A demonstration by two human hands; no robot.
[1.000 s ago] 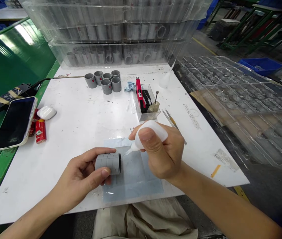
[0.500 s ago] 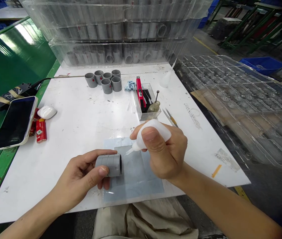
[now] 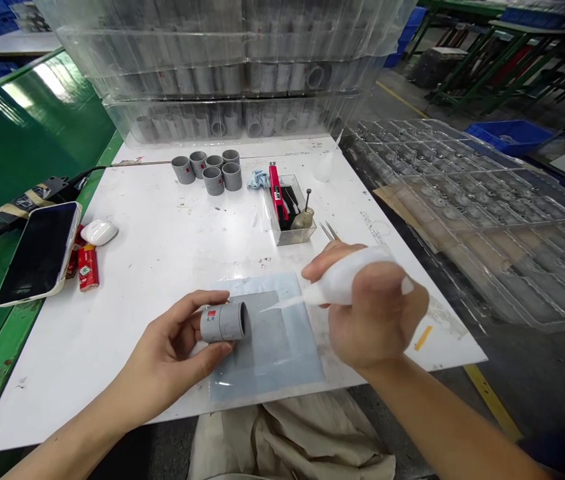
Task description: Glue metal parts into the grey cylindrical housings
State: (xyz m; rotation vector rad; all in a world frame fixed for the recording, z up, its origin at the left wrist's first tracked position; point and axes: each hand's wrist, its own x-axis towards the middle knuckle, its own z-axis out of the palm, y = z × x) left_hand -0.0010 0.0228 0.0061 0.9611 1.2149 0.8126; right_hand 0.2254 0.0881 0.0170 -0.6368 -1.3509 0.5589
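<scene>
1. Held sideways as it is above the left part of a blue sheet (image 3: 307, 353), the grey tube (image 3: 223, 323) has its mouth to the right and a red mark towards the camera.
2. The left hand (image 3: 177, 353) grasps it, fingers behind and thumb along the lower near side.
3. The right hand (image 3: 382, 320) is clenched round a white bottle (image 3: 345, 273), whose thin nozzle (image 3: 285, 304) points left at the tube's mouth, near but apart.
4. Under both hands lies the sheet, flat on the white table (image 3: 152, 233).
5. Beyond the right hand are tweezers (image 3: 330, 231), partly hidden by it, and a clear box (image 3: 295, 237) with a red cutter (image 3: 276, 190) and a small jar (image 3: 304, 219).
6. Left of the box, a crumpled cloth (image 3: 258, 179); farther left, six grey cups (image 3: 213, 181) stand grouped.
7. At the table's left side lie a phone (image 3: 37, 255), a white case (image 3: 99, 232) and a red packet (image 3: 88, 268).
8. Clear bins (image 3: 232, 113) rise stacked at the back.
</scene>
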